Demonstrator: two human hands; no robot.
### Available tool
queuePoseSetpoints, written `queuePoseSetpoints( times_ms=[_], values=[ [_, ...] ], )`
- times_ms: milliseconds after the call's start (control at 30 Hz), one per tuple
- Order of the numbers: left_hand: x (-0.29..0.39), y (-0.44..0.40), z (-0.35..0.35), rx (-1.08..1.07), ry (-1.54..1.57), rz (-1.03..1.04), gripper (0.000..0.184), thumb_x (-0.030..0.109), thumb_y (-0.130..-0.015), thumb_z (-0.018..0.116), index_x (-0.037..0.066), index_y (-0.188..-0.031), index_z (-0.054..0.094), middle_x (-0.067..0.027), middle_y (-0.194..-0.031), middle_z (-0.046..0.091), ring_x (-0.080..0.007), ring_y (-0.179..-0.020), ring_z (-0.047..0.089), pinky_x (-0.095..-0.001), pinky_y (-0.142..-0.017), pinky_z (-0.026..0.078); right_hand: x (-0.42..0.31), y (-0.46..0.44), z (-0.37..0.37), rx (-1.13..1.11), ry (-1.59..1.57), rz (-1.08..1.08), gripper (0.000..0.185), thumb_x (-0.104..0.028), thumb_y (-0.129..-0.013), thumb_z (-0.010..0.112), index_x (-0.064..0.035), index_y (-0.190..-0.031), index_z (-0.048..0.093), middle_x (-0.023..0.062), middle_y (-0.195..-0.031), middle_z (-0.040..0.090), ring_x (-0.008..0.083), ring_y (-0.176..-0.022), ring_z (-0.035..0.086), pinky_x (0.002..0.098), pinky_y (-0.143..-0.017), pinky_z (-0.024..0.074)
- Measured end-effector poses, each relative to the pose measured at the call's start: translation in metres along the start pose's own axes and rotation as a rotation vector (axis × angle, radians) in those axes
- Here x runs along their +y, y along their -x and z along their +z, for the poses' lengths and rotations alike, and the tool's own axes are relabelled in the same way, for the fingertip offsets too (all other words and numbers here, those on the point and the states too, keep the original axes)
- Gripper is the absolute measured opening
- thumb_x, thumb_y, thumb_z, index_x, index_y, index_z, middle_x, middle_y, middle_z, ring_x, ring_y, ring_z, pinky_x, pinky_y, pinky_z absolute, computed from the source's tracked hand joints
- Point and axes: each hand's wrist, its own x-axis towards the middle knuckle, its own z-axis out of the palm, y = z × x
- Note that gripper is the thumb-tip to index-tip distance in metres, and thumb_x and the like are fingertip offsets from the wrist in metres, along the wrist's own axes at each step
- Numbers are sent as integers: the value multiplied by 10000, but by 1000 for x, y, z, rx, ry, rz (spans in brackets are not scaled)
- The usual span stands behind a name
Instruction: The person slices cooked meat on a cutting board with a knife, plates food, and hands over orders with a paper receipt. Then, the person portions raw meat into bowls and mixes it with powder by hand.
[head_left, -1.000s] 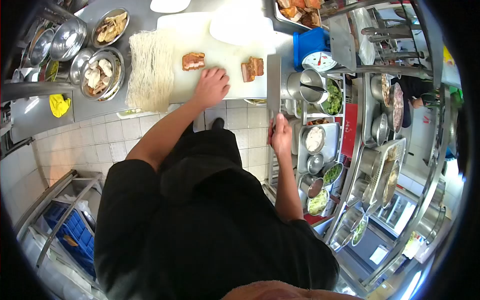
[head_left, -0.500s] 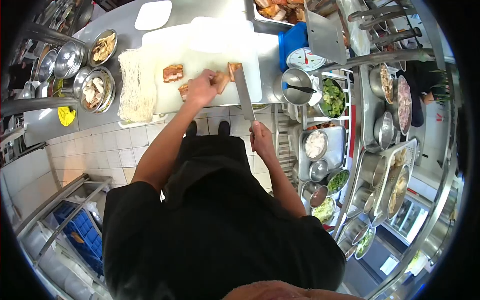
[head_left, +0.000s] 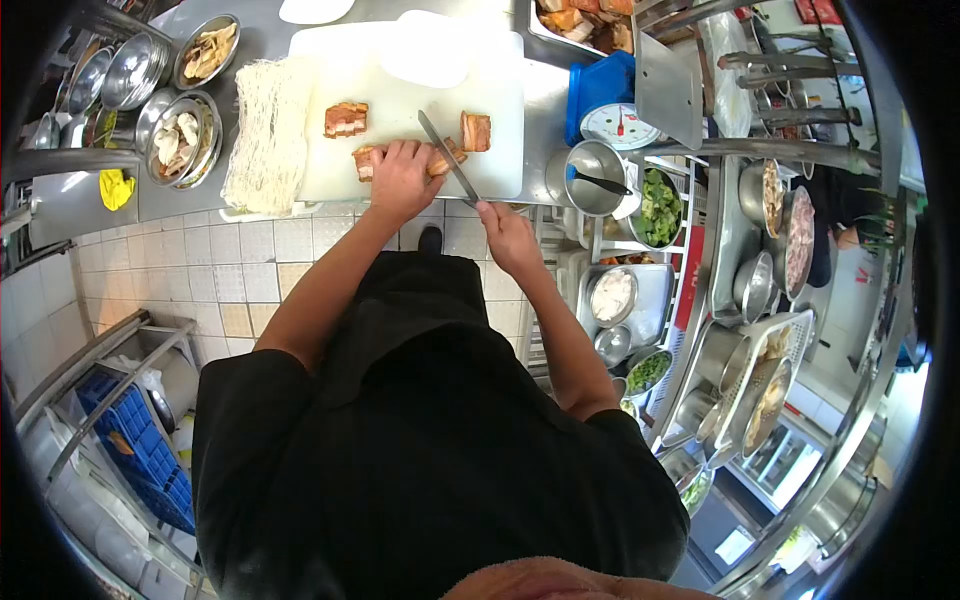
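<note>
My right hand (head_left: pixel 510 238) grips the handle of a long knife (head_left: pixel 447 156), whose blade slants up and left across the right end of a piece of roasted pork belly (head_left: pixel 438 164). Curled over that meat, my left hand (head_left: pixel 402 178) holds it down on the white cutting board (head_left: pixel 320 185). Left of my fingers more browned pork (head_left: pixel 364 160) shows; the hand hides whether it joins the held piece. Another pork chunk (head_left: pixel 346 119) lies at the upper left, and a separate chunk (head_left: pixel 476 131) is right of the blade.
A bundle of white noodles (head_left: pixel 265 135) lies along the board's left side, with metal bowls (head_left: pixel 183 140) of food beyond. To the right are a blue scale (head_left: pixel 600 95), a steel pot (head_left: pixel 592 180) and a bowl of green vegetables (head_left: pixel 658 208). A pork tray (head_left: pixel 585 48) stands at the back.
The knife has shifted left from the right-hand chunk onto the held pork. That chunk now lies apart at the right. My left hand sits lower over the meat, and the view has shifted.
</note>
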Motion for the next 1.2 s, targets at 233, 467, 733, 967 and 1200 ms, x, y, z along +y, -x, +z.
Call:
queuePoseSetpoints(
  times_ms=[233, 467, 733, 967, 1200],
  values=[
    [-2, -1, 6, 32, 49, -47, 437, 275, -656, 751, 100, -1030, 604, -41, -974, 599, -243, -961, 531, -435, -804, 334, 6, 2, -17, -115, 73, 31, 464, -411, -978, 425, 16, -868, 568, 287, -841, 607, 498, -848, 560, 544, -741, 429],
    [0, 0, 5, 26, 56, -72, 378, 250, -656, 744, 122, -984, 606, -30, -924, 604, -230, -962, 539, -451, -874, 341, 2, -62, 42, -12, 151, -100, 448, -384, -991, 387, 3, -842, 555, 286, -813, 601, 514, -804, 553, 558, -742, 435],
    [-7, 11, -4, 102, 17, 23, 415, 299, -649, 777, 125, -994, 625, -18, -1017, 602, -231, -1037, 506, -467, -954, 316, -8, -24, 6, -43, 6, -124, 466, -392, -994, 388, 18, -829, 535, 302, -797, 586, 513, -807, 550, 564, -718, 406],
    [-8, 7, 2, 67, 18, -2, 321, 261, -662, 763, 120, -913, 621, -18, -975, 601, -223, -995, 516, -466, -948, 317, 1, 10, -5, -159, 64, 22, 449, -384, -994, 387, 15, -848, 535, 304, -829, 590, 509, -823, 550, 552, -721, 418],
    [-8, 10, 4, 47, 25, -10, 313, 264, -662, 764, 116, -898, 622, -19, -946, 599, -220, -976, 522, -461, -929, 319, 3, -43, 43, -45, 75, -143, 424, -356, -994, 387, 10, -860, 553, 300, -824, 592, 509, -829, 553, 555, -734, 420]
  ],
)
